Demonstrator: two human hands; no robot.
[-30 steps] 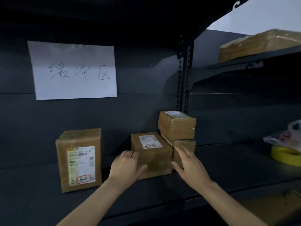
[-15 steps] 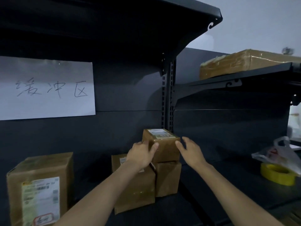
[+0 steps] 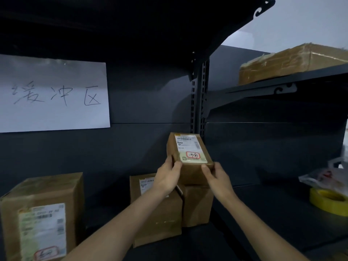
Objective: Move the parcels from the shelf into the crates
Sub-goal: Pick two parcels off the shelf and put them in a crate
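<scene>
The left hand point(image 3: 166, 178) and right hand point(image 3: 216, 178) clamp a small labelled parcel point(image 3: 188, 157) between them, tilted above two parcels on the shelf point(image 3: 273, 208): one point(image 3: 160, 219) under the left wrist, one point(image 3: 197, 204) beneath the right hand.

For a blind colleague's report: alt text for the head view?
Both hands, left hand and right hand, hold a small labelled parcel tilted above two parcels on a dark shelf; a handwritten paper sign hangs behind.

paper sign point(image 3: 53, 94): "缓冲区" | held parcel point(image 3: 189, 157) label, red box: "济南" | other print illegible
</scene>
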